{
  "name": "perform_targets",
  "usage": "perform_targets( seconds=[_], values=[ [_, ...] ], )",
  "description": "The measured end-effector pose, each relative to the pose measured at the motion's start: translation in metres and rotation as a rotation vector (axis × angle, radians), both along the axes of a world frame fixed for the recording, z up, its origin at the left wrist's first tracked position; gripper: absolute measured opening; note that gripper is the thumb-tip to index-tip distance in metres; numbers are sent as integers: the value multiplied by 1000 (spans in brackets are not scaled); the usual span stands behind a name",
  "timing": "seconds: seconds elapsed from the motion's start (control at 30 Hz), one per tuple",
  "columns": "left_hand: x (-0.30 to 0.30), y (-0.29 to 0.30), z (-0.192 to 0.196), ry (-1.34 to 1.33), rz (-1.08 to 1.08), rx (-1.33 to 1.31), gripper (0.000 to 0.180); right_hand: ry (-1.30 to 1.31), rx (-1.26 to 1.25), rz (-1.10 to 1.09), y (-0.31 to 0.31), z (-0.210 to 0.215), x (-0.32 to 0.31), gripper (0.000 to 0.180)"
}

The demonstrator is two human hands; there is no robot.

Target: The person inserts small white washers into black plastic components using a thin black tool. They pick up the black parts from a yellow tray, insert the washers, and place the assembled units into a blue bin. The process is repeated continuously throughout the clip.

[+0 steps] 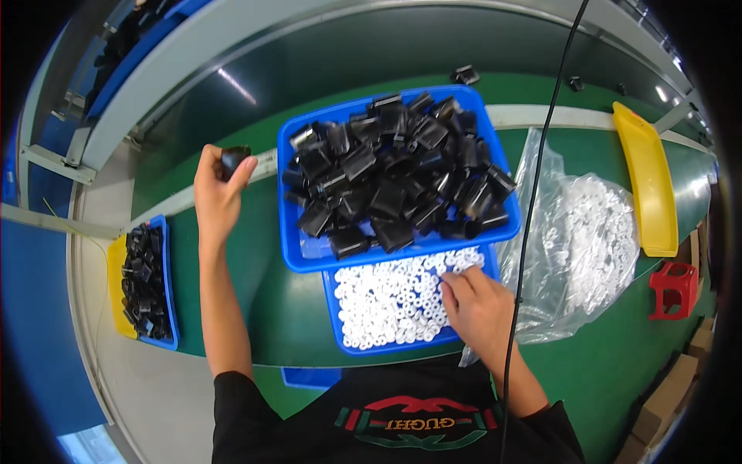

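Observation:
My left hand (215,203) is raised to the left of the large blue bin, its fingers and thumb closed round a black plastic part (234,159). That bin (287,232) is heaped with similar short, hollow black parts (386,197). Just in front of it, partly under its near edge, a shallower blue tray (334,313) holds many small white rings (390,301). Over the right side of this tray is my right hand (481,309), thumb and fingers pinched together at the rings. Whatever lies between those fingertips is too small or hidden to make out.
A clear plastic bag (591,232) of white rings lies on the right of the green table (263,309). Beyond it are a yellow tray (653,193) and a red stool (674,290). More black parts fill a blue bin (166,271) at left. A black cable (541,147) hangs in front.

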State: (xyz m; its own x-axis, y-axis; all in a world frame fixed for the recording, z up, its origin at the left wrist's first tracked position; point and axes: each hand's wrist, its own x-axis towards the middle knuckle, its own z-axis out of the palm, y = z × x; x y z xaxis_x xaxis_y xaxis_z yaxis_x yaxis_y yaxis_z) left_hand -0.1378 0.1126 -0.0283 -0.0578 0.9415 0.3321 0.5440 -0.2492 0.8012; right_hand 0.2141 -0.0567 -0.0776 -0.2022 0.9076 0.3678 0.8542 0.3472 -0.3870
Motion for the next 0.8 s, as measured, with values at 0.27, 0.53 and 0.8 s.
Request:
perform_targets(
  seconds=[0.27, 0.53, 0.8],
  values=[
    [-24, 120, -53, 412, 145, -56, 49, 10, 20, -12, -1, -2, 1, 15],
    [-18, 140, -54, 590, -34, 8, 47, 69, 64, 32, -1, -1, -1, 18],
    [79, 19, 44, 642, -370, -130, 38, 43, 87, 14, -7, -6, 4, 18]
  ],
)
